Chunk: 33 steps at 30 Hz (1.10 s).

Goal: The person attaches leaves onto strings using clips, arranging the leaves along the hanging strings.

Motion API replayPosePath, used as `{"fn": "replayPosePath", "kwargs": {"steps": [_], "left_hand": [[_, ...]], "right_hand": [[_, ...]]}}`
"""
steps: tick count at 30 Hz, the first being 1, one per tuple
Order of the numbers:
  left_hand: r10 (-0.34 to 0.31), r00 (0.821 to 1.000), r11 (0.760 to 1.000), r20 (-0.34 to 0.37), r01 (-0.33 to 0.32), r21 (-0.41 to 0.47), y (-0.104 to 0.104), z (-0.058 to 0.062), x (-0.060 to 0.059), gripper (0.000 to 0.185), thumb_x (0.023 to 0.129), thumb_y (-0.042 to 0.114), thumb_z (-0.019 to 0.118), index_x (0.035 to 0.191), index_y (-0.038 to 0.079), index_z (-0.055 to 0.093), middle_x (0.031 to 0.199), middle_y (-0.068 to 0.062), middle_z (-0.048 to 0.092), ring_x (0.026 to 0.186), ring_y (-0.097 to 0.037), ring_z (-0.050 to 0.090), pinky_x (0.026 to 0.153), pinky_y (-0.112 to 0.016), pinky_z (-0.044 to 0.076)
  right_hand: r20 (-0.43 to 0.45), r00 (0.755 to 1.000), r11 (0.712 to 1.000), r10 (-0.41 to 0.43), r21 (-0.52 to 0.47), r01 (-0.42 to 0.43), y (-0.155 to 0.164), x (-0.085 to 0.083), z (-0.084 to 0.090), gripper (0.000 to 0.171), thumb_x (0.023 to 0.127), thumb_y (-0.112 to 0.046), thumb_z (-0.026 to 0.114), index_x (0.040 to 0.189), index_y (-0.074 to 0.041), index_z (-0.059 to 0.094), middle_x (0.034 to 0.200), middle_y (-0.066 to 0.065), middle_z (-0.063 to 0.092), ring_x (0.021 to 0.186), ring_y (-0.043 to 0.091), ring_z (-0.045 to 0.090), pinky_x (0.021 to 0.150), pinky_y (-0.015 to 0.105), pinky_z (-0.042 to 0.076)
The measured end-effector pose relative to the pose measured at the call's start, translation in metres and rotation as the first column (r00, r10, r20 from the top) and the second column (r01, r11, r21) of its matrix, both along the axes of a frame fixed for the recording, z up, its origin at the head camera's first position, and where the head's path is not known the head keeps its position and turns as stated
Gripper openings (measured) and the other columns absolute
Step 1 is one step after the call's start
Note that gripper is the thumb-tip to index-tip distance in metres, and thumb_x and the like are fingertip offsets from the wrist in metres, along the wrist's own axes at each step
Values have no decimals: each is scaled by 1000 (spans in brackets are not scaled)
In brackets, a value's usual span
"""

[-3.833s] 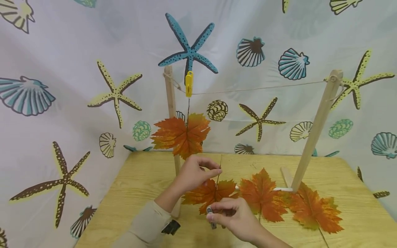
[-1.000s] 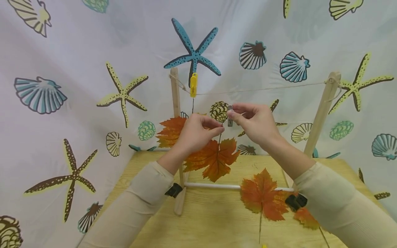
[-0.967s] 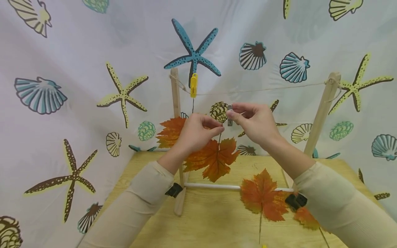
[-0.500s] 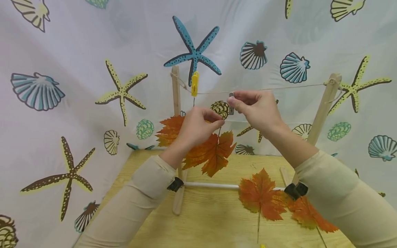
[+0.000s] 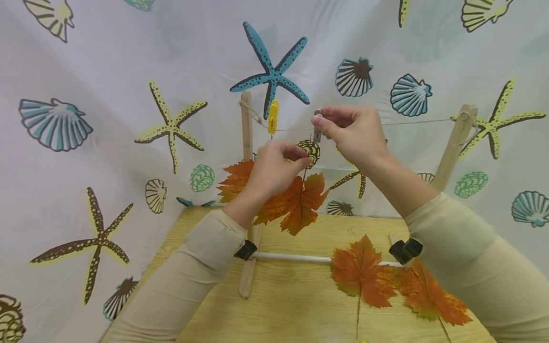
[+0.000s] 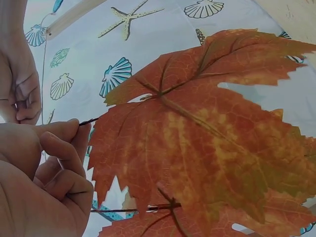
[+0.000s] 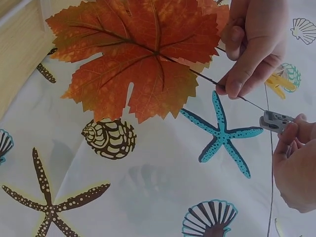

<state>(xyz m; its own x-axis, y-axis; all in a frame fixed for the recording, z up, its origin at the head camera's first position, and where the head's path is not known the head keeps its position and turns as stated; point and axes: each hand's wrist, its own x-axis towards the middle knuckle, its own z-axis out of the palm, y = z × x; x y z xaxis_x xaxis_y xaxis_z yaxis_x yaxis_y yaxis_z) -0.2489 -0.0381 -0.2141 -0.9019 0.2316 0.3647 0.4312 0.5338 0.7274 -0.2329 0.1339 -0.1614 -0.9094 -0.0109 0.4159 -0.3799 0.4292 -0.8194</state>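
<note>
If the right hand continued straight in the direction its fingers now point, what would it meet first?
Probably the yellow clip on the string, left of the grey clip the right hand holds; depth is unclear.

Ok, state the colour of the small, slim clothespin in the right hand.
Grey; the small, slim clothespin shows best in the right wrist view.

No writing to read
From where I stand, I can make out no letters, numbers or labels.
</note>
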Motion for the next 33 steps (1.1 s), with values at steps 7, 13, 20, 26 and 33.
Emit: {"fn": "replayPosePath", "kwargs": {"steps": [7, 13, 20, 26, 33], "left_hand": [[14, 1000, 1000, -16, -14, 8, 0, 2, -1, 17, 94, 23, 71, 102, 11, 78, 98, -2, 76, 100, -18, 65, 85, -36, 55], [28, 999, 999, -25, -28, 29, 0, 5, -1, 17, 94, 23, 71, 103, 11, 78, 99, -2, 77, 98, -18, 65, 87, -35, 55], [39, 999, 998, -37, -37, 44, 2, 7, -2, 16, 94, 22, 71, 103, 11, 78, 100, -3, 77, 99, -18, 66, 91, -36, 54], [46, 998, 998, -33, -44, 45, 4, 8, -4, 17, 95, 23, 70, 105, 11, 78, 103, -3, 77, 103, -18, 65, 94, -37, 52], [61, 997, 996, -39, -58, 72, 6, 9, -4, 18, 95, 24, 70, 105, 11, 78, 103, -3, 77, 100, -17, 66, 91, -36, 53]], "right_hand": [[12, 1000, 999, 5, -33, -5, -3, -2, 7, 35, 91, -38, 73, 117, -15, 75, 99, -3, 76, 91, 17, 65, 74, 29, 46], [-51, 998, 992, 30, -118, -36, -7, -5, 14, 30, 91, -29, 74, 112, -8, 76, 89, -5, 75, 86, 16, 64, 76, 28, 47], [-65, 997, 993, 34, -114, -41, -13, -11, 17, 27, 91, -27, 74, 109, -7, 76, 88, -3, 75, 84, 16, 65, 75, 27, 49], [-17, 999, 997, 28, -77, -29, -11, -13, 12, 28, 92, -29, 73, 111, -7, 76, 91, 0, 75, 85, 16, 64, 78, 29, 47], [-14, 1000, 998, 21, -51, -22, -12, -17, 6, 29, 92, -28, 73, 113, -9, 76, 91, -1, 75, 81, 14, 65, 79, 29, 49]]}}
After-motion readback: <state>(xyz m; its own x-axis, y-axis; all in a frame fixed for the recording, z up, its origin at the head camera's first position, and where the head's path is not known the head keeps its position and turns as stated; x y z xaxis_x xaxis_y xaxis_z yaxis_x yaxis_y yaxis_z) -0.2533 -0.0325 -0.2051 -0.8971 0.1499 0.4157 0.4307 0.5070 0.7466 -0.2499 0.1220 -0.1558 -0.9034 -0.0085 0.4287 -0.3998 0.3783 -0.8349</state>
